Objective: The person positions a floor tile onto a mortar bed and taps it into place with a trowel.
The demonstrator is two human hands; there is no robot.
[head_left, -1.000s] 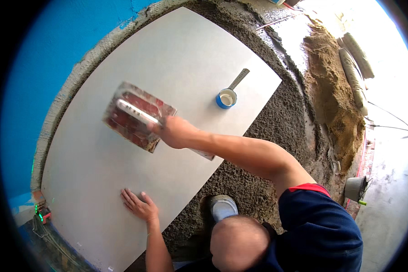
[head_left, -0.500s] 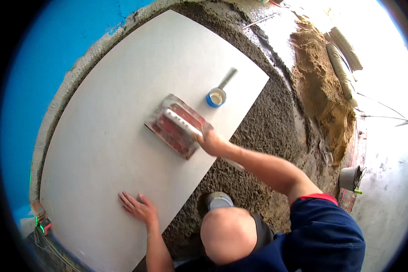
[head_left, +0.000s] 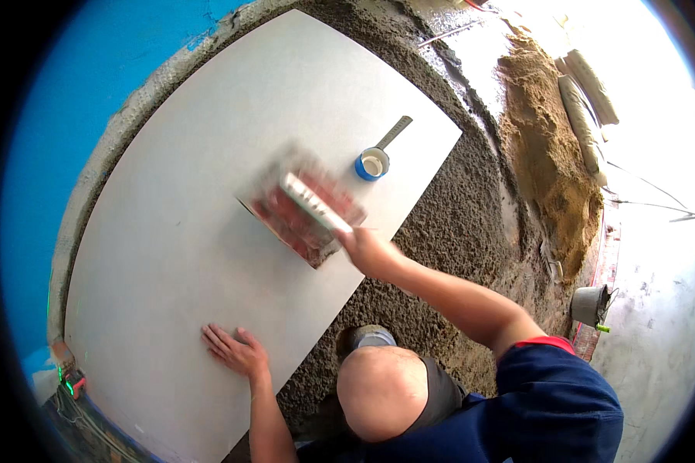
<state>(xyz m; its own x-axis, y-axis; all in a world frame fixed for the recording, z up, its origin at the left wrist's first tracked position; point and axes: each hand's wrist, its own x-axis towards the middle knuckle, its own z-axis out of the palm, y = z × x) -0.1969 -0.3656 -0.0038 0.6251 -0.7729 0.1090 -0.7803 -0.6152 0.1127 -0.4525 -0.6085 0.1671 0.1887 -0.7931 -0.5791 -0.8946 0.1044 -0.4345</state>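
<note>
A large pale tile (head_left: 170, 231) lies over grey mortar beside the blue wall. My left hand (head_left: 235, 349) rests flat on its near part, fingers spread. In my right hand (head_left: 371, 251) is the handle of a rectangular float (head_left: 305, 208), with a red, mortar-smeared back and a light grip. The float is over the tile's middle, smeared by motion; whether it touches the tile I cannot tell. Just beyond it, on the tile, sits a small round blue-and-white cup-like thing (head_left: 372, 163) with a grey handle.
Wet mortar (head_left: 455, 216) spreads right of the tile. Behind it lie a sand heap (head_left: 552, 162) and filled bags (head_left: 587, 116). A bucket (head_left: 589, 305) stands at the right. My bent knee (head_left: 382, 393) is near a grey pipe (head_left: 374, 336). A red-and-black device glowing green (head_left: 75, 382) is at lower left.
The float has shifted slightly and is more blurred, still in my right hand. My left hand stays in place on the tile.
</note>
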